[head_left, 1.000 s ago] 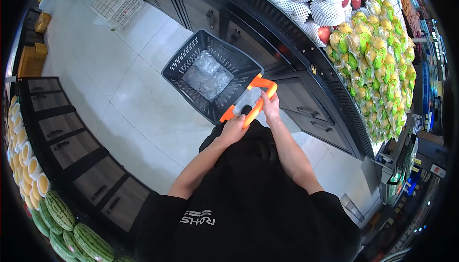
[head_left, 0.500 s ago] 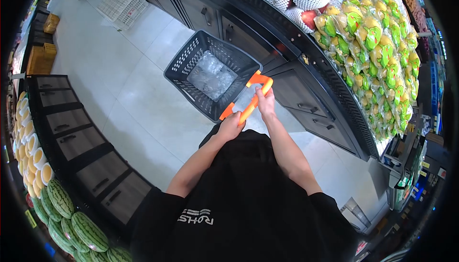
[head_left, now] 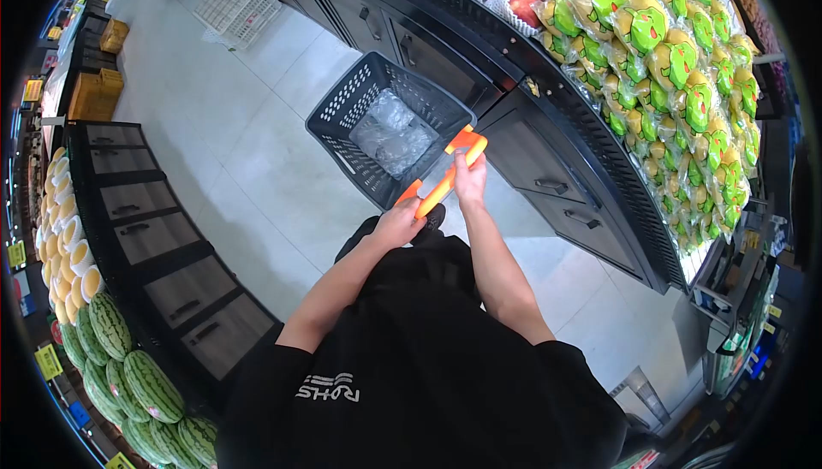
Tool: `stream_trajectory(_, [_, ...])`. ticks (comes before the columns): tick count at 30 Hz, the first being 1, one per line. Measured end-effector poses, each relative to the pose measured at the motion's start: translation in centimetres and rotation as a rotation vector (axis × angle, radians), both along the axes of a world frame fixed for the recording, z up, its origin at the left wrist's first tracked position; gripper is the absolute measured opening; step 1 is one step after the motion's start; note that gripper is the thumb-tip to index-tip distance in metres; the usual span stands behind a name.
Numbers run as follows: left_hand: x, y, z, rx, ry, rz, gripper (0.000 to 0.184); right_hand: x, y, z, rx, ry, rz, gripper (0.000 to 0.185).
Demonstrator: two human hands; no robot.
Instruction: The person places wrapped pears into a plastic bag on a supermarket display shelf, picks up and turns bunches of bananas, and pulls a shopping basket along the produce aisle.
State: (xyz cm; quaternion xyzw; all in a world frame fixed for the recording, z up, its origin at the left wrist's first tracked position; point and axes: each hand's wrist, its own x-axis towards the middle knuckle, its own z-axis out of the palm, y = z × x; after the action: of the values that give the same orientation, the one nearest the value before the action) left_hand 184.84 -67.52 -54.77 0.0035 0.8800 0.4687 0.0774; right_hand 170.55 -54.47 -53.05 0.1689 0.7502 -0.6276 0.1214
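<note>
An orange handle (head_left: 449, 180) crosses the near side of a dark grey slotted basket (head_left: 342, 109). My left hand (head_left: 400, 224) is closed round the handle's lower left end. Farther up, near its right end, my right hand (head_left: 469, 180) grips the same bar. Inside the basket, on its bottom, lie clear plastic bags or wrapped items (head_left: 394, 135); what they contain cannot be made out. The basket is tilted with its open top facing me, above the pale tiled floor.
A dark curved counter (head_left: 514, 84) on the right bears bagged yellow-green fruit (head_left: 668, 84) and red fruit in foam nets (head_left: 524, 8). Watermelons (head_left: 154, 386) and netted yellow fruit (head_left: 68, 251) line the left counter. White crates (head_left: 240, 11) stand on the floor (head_left: 257, 127).
The view has shifted along the aisle, with the right counter's bagged fruit filling more of it. Both hands keep hold of the handle, which appears slightly lower and more steeply angled.
</note>
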Motion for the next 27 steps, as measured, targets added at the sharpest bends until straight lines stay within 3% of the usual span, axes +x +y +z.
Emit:
stream_trajectory(5, [-0.3, -0.8, 1.2, 0.002, -0.119, -0.150, 0.041, 0.4, 0.5, 0.9, -0.050, -0.006, -0.042, 0.025])
stream_trajectory(11, [0.7, -4.5, -1.2, 0.051, -0.182, -0.217, 0.045, 0.7, 0.7, 0.4, 0.004, 0.033, -0.112, 0.019])
stream_trajectory(14, [0.9, -8.7, -3.3, 0.160, -0.354, -0.099, 0.043, 0.8, -0.4, 1.0, 0.061, 0.042, -0.178, 0.022])
stream_trajectory(18, [2.2, -16.0, -9.6, 0.103, -0.323, -0.032, 0.038, 0.8, -1.4, 0.9, 0.207, 0.069, -0.234, 0.022])
stream_trajectory(22, [2.7, -24.0, -11.7, 0.118, -0.456, 0.068, 0.033, 0.6, -2.4, 0.4, 0.421, 0.022, -0.314, 0.027])
stream_trajectory(27, [2.4, -32.9, -15.8, -0.013, -0.524, 0.004, 0.033, 2.4, -4.0, 0.3, 0.592, -0.002, -0.360, 0.026])
